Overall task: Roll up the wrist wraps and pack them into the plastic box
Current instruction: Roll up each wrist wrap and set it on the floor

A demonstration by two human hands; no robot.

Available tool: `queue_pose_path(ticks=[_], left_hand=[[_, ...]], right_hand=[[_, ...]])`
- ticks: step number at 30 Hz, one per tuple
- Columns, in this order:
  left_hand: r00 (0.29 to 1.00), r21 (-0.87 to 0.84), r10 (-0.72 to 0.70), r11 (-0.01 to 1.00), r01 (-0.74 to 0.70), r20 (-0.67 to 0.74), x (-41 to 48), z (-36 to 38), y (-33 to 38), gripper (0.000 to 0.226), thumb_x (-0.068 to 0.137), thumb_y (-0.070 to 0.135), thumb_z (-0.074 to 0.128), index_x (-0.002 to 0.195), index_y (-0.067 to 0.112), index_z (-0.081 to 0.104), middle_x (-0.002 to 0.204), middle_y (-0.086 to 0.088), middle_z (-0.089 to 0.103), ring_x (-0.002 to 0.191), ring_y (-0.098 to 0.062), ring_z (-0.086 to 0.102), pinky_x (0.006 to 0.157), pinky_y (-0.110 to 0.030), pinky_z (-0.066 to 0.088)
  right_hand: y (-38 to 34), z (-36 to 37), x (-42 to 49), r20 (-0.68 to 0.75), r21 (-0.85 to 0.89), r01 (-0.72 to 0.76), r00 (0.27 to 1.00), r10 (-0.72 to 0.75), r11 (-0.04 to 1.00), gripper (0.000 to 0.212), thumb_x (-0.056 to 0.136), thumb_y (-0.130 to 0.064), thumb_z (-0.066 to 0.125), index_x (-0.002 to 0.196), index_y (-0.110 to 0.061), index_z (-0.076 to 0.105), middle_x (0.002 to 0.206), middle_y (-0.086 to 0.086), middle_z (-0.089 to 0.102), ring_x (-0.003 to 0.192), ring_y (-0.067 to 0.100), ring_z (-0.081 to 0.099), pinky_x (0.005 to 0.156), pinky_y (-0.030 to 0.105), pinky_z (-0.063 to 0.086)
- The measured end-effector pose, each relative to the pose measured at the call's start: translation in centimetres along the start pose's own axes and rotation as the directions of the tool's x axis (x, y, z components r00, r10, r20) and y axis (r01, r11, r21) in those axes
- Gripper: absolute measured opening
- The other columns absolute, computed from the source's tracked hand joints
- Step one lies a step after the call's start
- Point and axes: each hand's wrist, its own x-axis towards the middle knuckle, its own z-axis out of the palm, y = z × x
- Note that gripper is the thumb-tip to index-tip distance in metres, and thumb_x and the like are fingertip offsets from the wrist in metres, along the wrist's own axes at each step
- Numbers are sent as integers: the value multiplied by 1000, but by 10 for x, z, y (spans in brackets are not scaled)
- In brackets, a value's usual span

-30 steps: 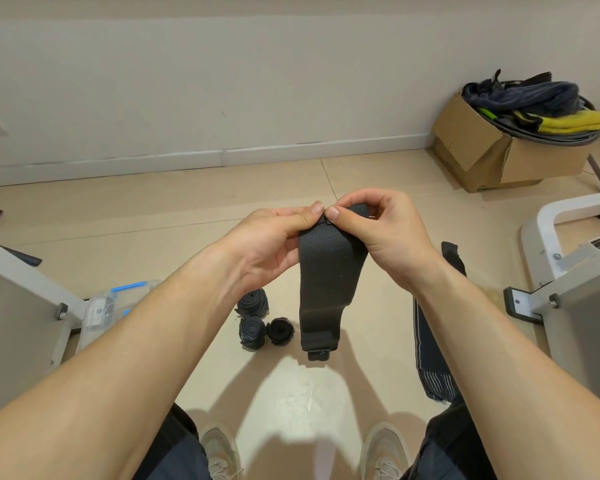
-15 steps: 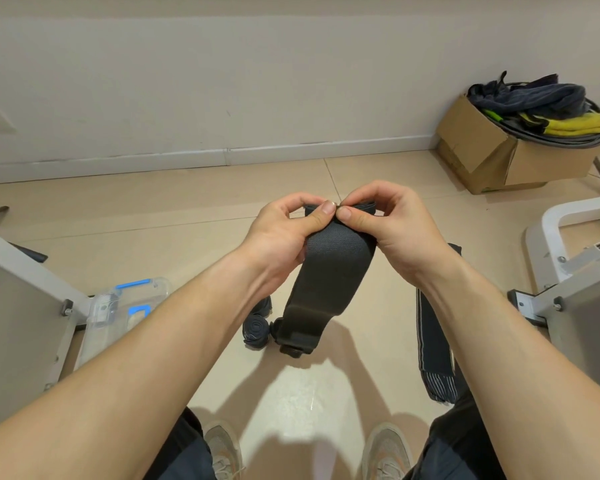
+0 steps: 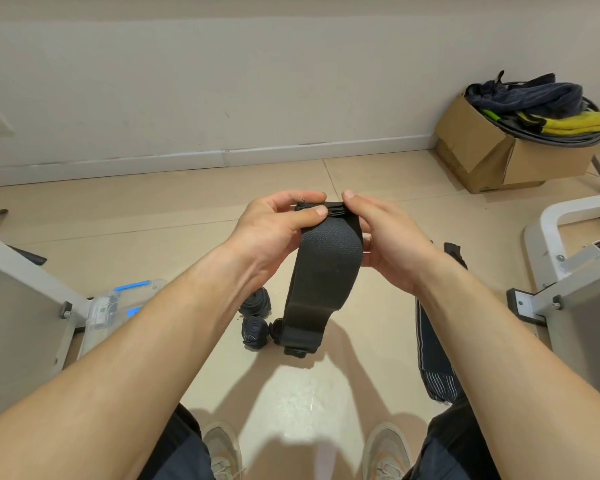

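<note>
Fingers (image 3: pixel 321 211) now apart on wrist wrap (image 3: pixel 324 271) — thicker roll than before

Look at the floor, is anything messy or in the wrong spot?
Nothing is broken or spilled. One wrist wrap lies unrolled on the floor by the right leg, and rolled wraps sit loose on the tiles, not yet in the plastic box. Both hands are rolling another wrap.

One camera sat on the person's head and looked forward and down, close over both forearms, with the shoes (image 3: pixel 222 452) at the 6 o'clock edge. It faced the wall (image 3: pixel 222 81) at 12 o'clock, with a cardboard box (image 3: pixel 492 157) toward 2 o'clock. With no second view, nothing was shared.
</note>
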Motion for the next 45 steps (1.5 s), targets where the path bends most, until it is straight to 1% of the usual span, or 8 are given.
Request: queue_pose_path(ticks=[10, 14, 17, 20, 26, 30, 39, 45], left_hand=[[998, 27, -53, 998, 54, -39, 1, 4, -9, 18, 94, -4, 63, 105, 10, 63, 98, -12, 67, 86, -26, 69, 80, -36, 58], [999, 325, -43, 945, 42, -5, 4, 3, -14, 30, 104, 30, 55, 113, 5, 69, 103, -14, 75, 94, -29, 72, 76, -32, 57], [999, 397, 39, 917, -28, -19, 6, 3, -19, 48, 105, 50, 47, 98, 13, 77, 103, -17, 76, 94, -30, 74, 89, -46, 59], [996, 307, 68, 951, -49, -52, 7, 3, -20, 29, 103, 35, 58, 92, 16, 77, 93, -15, 75, 86, -27, 71, 91, -51, 56], [997, 139, -7, 990, 17, -71, 7, 2, -16, 26, 100, 16, 62, 119, 0, 69, 102, -19, 71, 86, -28, 70, 75, -33, 58], [998, 36, -44, 998, 45, -33, 6, -1, -11, 25, 100, 9, 60, 121, -4, 67, 102, -17, 72, 82, -23, 71, 68, -28, 59], [1000, 100, 22, 995, -21, -5, 6, 1, -6, 24, 95, -5, 62, 114, 5, 72, 96, -13, 74, 81, -20, 73, 74, -25, 60], [1000, 65, 4, 998, -3, -10, 5, 2, -7, 29, 92, -9, 63, 116, 7, 71, 99, -14, 74, 86, -21, 74, 80, -27, 60]], right_hand=[[2, 4, 3, -116, 48, 119, 987, -113, 992, 12, 99, -6, 63, 96, -13, 72, 93, 15, 70, 77, 24, 65, 72, 32, 54], [2, 5, 3, -122, 46, 138, 984, -131, 989, 15, 98, -2, 63, 96, -13, 73, 91, 14, 71, 77, 23, 66, 71, 32, 55], [2, 6, 3, -125, 49, 150, 982, -143, 988, 17, 97, -1, 63, 95, -14, 73, 94, 17, 71, 79, 25, 66, 72, 34, 55], [1, 6, 3, -118, 77, 150, 983, -141, 986, 18, 96, 1, 63, 96, -15, 73, 97, 19, 68, 80, 26, 65, 71, 34, 54], [-2, 5, 1, -26, 188, 68, 998, -64, 980, 18, 97, 0, 60, 98, -14, 72, 91, 7, 70, 81, 22, 64, 74, 36, 52], [-1, 5, 0, -40, 26, 35, 999, -34, 999, 11, 98, -18, 60, 102, -22, 68, 94, 0, 68, 83, 17, 64, 70, 32, 51], [4, 16, 6, -142, -32, 175, 974, -178, 984, 32, 105, -37, 54, 104, -10, 69, 96, 12, 72, 89, 24, 70, 86, 46, 57], [7, 15, 7, -179, -54, 217, 958, -223, 975, 8, 102, -16, 62, 100, -19, 69, 94, 16, 71, 88, 38, 70, 84, 50, 59]])
